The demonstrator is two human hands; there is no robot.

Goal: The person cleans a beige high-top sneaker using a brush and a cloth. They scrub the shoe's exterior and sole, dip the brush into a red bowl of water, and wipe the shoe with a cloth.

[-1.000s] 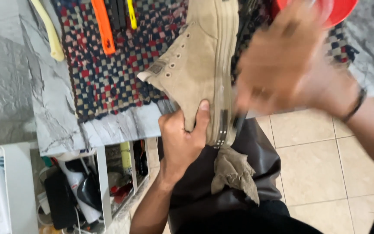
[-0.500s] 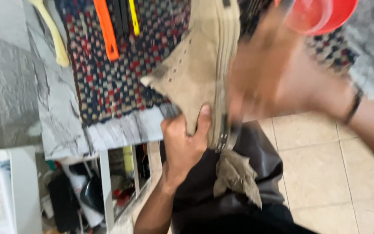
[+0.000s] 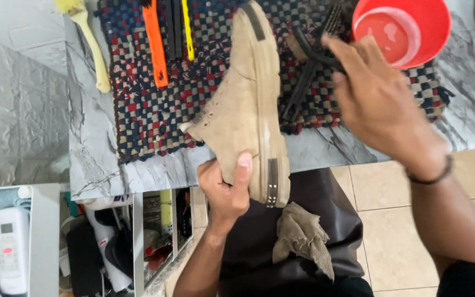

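Tiled floor (image 3: 397,220) underneath, and a grey marble-look table (image 3: 92,148) with a checkered woven mat (image 3: 149,110) spread over most of it. On the mat up top there's an orange-handled tool (image 3: 155,44), a yellow-handled one (image 3: 188,33) next to it, and a pale brush (image 3: 86,33) lying off the mat's left edge on the bare table. A red bowl (image 3: 402,30) with a bit of liquid in it sits at the top right corner.

The left hand (image 3: 224,187) is clamped on a tan suede boot (image 3: 248,110), thumb pressed flat on the side near the sole, fingers wrapped round behind. The boot is held on its side over the table's near edge, one end down at the hand and the other pointing away across the mat, sole edge facing right.

The right hand (image 3: 380,104) is just right of the boot, not touching it, fingers curled around a black brush (image 3: 309,60) that hovers over the mat between the boot and the bowl.

A crumpled brownish rag (image 3: 303,239) lies on the person's dark lap, right below the boot. Lower left there's an open shelf (image 3: 111,242) stuffed with bottles and clutter.
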